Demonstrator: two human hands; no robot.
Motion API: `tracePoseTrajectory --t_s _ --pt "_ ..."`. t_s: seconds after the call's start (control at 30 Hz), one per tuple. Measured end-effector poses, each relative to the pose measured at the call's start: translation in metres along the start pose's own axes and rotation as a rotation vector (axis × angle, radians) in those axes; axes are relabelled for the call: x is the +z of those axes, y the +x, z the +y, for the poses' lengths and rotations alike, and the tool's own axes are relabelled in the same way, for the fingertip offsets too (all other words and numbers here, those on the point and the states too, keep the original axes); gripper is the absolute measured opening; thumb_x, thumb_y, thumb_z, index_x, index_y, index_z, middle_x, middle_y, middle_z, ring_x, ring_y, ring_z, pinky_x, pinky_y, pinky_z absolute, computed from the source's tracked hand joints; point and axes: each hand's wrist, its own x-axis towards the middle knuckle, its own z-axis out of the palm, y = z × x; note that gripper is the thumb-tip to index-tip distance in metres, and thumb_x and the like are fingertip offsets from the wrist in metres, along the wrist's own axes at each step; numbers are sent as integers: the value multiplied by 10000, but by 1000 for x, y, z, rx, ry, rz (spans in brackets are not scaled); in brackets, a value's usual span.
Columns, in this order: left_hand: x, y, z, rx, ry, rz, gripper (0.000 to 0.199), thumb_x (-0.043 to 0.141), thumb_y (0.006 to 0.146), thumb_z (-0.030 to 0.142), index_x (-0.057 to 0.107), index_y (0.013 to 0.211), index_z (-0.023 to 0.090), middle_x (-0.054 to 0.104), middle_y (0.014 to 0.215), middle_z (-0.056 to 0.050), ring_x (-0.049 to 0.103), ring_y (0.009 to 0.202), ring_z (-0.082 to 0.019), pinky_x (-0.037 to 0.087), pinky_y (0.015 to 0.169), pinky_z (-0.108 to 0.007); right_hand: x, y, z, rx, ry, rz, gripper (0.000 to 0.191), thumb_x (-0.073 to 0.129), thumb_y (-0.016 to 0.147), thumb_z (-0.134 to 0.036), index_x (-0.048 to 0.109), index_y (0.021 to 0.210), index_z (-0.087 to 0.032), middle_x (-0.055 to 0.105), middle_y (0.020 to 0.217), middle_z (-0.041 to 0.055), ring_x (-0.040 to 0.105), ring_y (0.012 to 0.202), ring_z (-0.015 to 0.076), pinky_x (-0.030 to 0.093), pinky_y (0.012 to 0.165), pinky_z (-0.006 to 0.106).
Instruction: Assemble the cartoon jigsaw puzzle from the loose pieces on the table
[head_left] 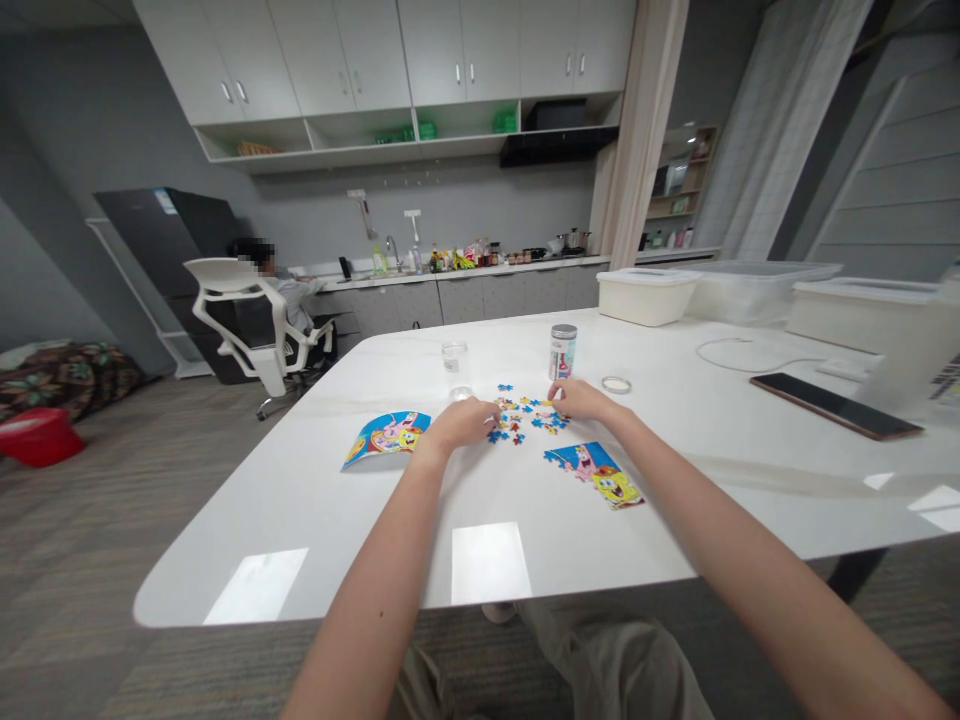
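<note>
Loose jigsaw puzzle pieces [517, 420] lie scattered between my two hands on the white table. My left hand [469, 423] rests at the left side of the pieces, its fingers curved and slightly apart. On the other side, my right hand [579, 400] has its fingertips pinched at a small puzzle piece by the pile's edge. Just below the pile is a partly joined puzzle [598, 474] with pink and yellow cartoon figures and a jagged left edge. A curved picture sheet [390, 434] with similar figures stands left of my left hand.
Behind the pieces stand a clear jar [454, 362] and a printed canister [562, 352] with a grey lid. A ring-shaped lid [616, 384] lies nearby. At right are a phone [834, 405], a white cable and plastic bins [649, 297]. A person sits in a white chair [255, 325] beyond.
</note>
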Motion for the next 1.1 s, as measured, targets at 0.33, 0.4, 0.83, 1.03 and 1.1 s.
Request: tracePoseTrajectory --t_s 0.33,0.4,0.83,1.03,1.1 --pt "1 0 -1 -1 -9 5 261 497 874 206 693 1044 237 719 934 -68 671 902 -210 501 778 -265 -1 -1 -1 14 4 -1 278 563 774 -143 691 1020 -160 719 967 74 644 851 174 438 719 218" --pt "1 0 -1 -2 -9 4 261 499 872 204 692 1045 239 718 929 -66 670 898 -210 501 778 -265 -1 -1 -1 14 5 -1 275 571 771 -146 692 1017 -163 719 967 71 644 843 173 438 711 217" --pt "3 1 -3 1 -7 9 256 499 871 207 688 1041 239 717 919 -65 670 887 -209 500 767 -266 0 0 0 12 13 2 280 574 767 -152 690 1022 -164 716 953 66 639 826 166 435 702 213" --pt "2 1 -2 -4 -13 8 251 509 870 212 692 1040 237 718 918 -70 672 890 -218 503 762 -269 -2 -2 -2 15 14 -7 269 577 770 -150 689 1015 -162 717 929 62 639 809 163 434 692 212" --pt "2 0 -1 -4 -16 11 255 510 868 206 695 1041 238 720 929 -73 674 894 -220 505 767 -272 -2 -2 -2 13 13 -7 272 579 768 -149 689 1016 -165 718 931 60 639 817 164 437 702 212"
